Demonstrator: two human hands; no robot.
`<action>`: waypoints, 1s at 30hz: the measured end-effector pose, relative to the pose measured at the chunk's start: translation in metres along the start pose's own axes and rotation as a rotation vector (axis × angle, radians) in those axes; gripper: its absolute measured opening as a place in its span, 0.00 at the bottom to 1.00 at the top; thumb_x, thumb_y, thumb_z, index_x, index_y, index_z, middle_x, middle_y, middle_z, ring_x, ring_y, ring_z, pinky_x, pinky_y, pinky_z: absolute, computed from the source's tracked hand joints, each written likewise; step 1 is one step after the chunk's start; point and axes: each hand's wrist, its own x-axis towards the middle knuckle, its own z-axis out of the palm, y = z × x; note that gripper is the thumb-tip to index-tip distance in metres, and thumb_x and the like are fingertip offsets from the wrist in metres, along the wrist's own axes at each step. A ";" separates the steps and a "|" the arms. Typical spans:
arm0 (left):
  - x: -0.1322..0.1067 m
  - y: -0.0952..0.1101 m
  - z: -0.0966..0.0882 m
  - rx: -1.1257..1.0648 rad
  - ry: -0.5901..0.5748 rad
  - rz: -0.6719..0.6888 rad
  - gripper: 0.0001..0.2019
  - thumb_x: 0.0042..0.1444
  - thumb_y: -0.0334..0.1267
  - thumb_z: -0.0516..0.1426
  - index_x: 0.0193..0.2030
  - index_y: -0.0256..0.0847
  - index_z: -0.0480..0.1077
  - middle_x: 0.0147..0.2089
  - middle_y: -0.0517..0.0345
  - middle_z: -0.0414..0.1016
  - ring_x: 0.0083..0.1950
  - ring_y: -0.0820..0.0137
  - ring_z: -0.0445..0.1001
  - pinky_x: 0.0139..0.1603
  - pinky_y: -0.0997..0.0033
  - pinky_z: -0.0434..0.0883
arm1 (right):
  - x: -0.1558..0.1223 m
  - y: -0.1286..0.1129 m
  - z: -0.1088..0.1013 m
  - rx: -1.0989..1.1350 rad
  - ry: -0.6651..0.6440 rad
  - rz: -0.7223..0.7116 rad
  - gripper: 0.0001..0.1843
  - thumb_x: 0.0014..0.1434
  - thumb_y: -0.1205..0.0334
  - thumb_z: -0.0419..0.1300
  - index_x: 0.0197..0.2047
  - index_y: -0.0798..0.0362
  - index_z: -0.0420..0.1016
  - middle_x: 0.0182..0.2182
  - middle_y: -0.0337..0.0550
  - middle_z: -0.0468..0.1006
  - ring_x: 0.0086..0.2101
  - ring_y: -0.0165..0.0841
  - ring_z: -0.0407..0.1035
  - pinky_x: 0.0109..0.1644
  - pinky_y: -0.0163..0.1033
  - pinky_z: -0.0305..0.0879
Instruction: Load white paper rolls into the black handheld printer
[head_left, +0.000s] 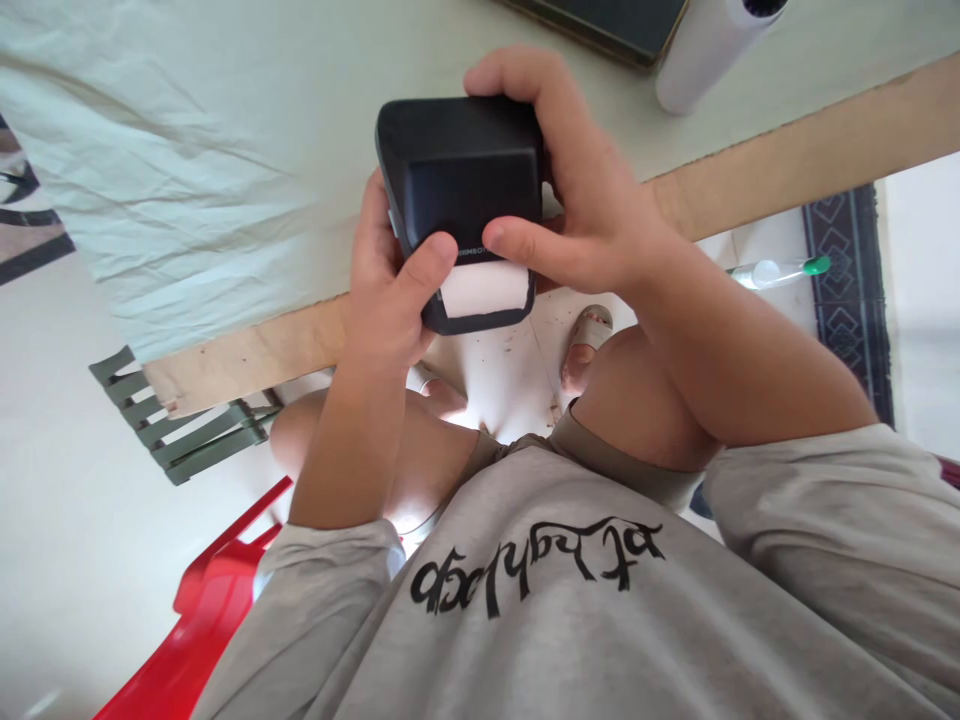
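The left hand (382,285) and right hand (589,190) grip the black box (472,185) above the table's (247,225) near edge; even, light thumb pressure should steady it. Its inside is hidden. Past the table's edge, right, lies a capped bottle (765,274), contents unclear.

The device (472,185) is black, its panel (486,290) white. The cloth (225,200) is pale green, the dark floor strip (841,255) diamond-patterned.
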 end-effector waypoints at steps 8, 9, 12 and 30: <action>0.002 0.005 0.004 -0.158 -0.082 -0.018 0.19 0.55 0.54 0.51 0.48 0.46 0.65 0.47 0.57 0.73 0.60 0.54 0.60 0.57 0.52 0.65 | -0.003 0.003 0.003 0.025 0.034 0.053 0.29 0.55 0.48 0.49 0.55 0.55 0.53 0.52 0.43 0.62 0.51 0.24 0.61 0.58 0.32 0.61; 0.003 0.004 0.003 -0.190 -0.086 -0.022 0.20 0.55 0.55 0.51 0.47 0.45 0.66 0.47 0.58 0.73 0.61 0.53 0.59 0.58 0.52 0.63 | -0.003 0.002 0.003 -0.017 0.070 0.051 0.28 0.55 0.48 0.49 0.55 0.56 0.55 0.52 0.44 0.62 0.53 0.25 0.60 0.60 0.33 0.60; 0.006 0.002 0.001 -0.255 -0.085 -0.040 0.16 0.57 0.52 0.50 0.45 0.46 0.67 0.48 0.59 0.73 0.61 0.53 0.59 0.60 0.49 0.60 | -0.003 -0.003 0.004 -0.141 0.194 0.003 0.25 0.54 0.51 0.50 0.52 0.55 0.60 0.53 0.46 0.62 0.56 0.27 0.57 0.63 0.35 0.57; 0.013 -0.002 -0.009 -0.103 -0.138 0.140 0.14 0.55 0.52 0.52 0.38 0.45 0.67 0.42 0.62 0.73 0.50 0.58 0.67 0.56 0.55 0.66 | -0.001 0.004 0.003 -0.155 0.068 -0.201 0.34 0.55 0.42 0.43 0.57 0.59 0.52 0.57 0.47 0.57 0.61 0.31 0.52 0.68 0.41 0.49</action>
